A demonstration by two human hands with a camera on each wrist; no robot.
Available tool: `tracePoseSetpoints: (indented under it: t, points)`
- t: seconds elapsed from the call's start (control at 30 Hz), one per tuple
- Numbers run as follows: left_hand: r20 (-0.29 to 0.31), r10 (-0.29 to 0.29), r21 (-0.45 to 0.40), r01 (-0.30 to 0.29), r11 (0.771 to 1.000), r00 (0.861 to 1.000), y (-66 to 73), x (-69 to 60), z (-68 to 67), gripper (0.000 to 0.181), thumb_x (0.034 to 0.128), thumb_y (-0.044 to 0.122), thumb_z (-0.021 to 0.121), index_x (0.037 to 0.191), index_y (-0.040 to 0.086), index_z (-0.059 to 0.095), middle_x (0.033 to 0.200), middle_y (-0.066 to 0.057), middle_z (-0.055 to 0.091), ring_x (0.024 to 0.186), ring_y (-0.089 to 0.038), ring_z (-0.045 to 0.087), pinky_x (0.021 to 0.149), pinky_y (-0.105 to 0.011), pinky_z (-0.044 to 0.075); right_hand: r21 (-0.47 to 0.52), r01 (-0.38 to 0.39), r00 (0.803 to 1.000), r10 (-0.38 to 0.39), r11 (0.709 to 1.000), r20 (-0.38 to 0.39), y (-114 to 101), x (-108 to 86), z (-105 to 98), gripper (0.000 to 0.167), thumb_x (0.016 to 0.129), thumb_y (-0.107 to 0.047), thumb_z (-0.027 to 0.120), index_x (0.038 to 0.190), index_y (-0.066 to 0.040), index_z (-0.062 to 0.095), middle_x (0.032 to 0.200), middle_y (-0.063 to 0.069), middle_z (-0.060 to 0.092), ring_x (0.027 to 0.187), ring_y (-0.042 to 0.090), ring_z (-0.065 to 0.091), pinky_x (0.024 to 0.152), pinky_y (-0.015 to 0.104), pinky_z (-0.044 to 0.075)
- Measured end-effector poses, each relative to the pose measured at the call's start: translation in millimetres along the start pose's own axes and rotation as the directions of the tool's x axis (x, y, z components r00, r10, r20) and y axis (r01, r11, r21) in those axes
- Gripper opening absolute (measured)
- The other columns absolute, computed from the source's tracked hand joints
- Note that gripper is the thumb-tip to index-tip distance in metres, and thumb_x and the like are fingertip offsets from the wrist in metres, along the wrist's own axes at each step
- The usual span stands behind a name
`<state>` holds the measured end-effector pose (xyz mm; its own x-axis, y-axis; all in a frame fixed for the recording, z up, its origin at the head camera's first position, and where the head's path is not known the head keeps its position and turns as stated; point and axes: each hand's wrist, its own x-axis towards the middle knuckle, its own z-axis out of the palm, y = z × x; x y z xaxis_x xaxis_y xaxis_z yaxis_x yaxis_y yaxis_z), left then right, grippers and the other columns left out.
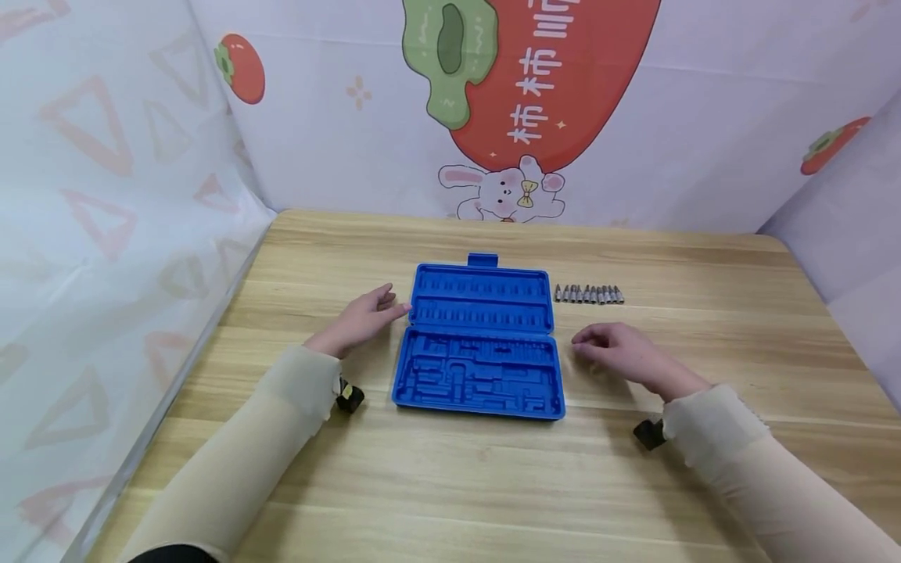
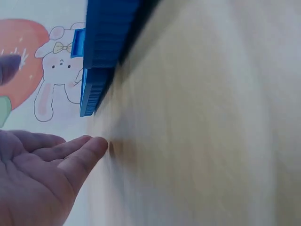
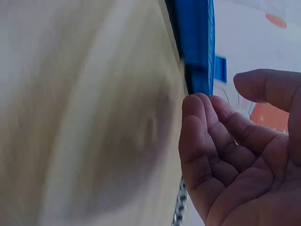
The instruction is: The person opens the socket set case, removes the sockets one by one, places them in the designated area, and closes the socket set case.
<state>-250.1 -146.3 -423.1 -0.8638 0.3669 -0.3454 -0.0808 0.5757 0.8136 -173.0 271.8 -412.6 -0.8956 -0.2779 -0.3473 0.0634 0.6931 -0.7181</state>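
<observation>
A blue plastic bit case point(image 1: 482, 371) lies unfolded on the table, its two moulded halves showing no bits in their slots. Beside the case's left edge is my left hand point(image 1: 360, 319), fingers extended and nothing held; in the left wrist view its palm and fingers point(image 2: 70, 157) are near the wood, apart from the case point(image 2: 107, 33). My right hand point(image 1: 622, 352) hovers off the case's right side with loosely bent fingers and a bare palm point(image 3: 244, 193). A row of several metal screwdriver bits point(image 1: 590, 295) lies just past the case's upper right corner.
The wooden table point(image 1: 479, 485) stretches around the case on all sides. A printed cloth backdrop point(image 1: 317, 141) rises behind its far edge, and another white cloth point(image 1: 105, 258) hangs along the left. Each wrist carries a small black camera point(image 1: 349, 396).
</observation>
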Motion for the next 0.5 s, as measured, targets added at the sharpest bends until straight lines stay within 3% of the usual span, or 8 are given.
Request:
tracePoseSetpoints:
  t: [0.2,0.37,0.5]
  points:
    - [-0.007,-0.065,-0.2,0.062,0.978,0.998,7.3,19.6,-2.9,0.074,0.1107,0.032,0.05,0.164,-0.002,0.011,0.164,-0.023,0.03,0.141,-0.038,0.047,0.118,-0.046,0.033,0.132,-0.03,0.998,0.021,0.991,0.066,-3.4,3.1,20.3,0.032,0.103,-0.019,0.064,0.118,0.008,0.066,0.1,0.009,0.073,0.085,0.02,0.067,0.076,0.034,0.059]
    - [0.006,-0.139,-0.359,0.131,0.924,0.99,16.8,37.2,-4.9,0.073,0.1104,0.029,0.052,0.165,0.001,0.012,0.164,-0.021,0.03,0.143,-0.035,0.044,0.11,-0.044,0.044,0.196,-0.054,0.996,0.038,0.979,0.08,-3.4,4.6,28.7,0.025,0.101,-0.017,0.066,0.111,0.006,0.064,0.095,0.007,0.072,0.082,0.019,0.066,0.072,0.032,0.058]
    - [0.025,-0.166,-0.409,0.161,0.898,0.986,24.3,49.0,-8.6,0.073,0.1109,0.03,0.05,0.165,0.001,0.009,0.164,-0.02,0.03,0.146,-0.034,0.039,0.105,-0.044,0.049,0.29,-0.084,0.993,0.057,0.953,0.1,-6.2,5.1,33.4,0.023,0.103,-0.013,0.063,0.114,0.007,0.058,0.09,0.007,0.071,0.077,0.018,0.067,0.069,0.032,0.059]
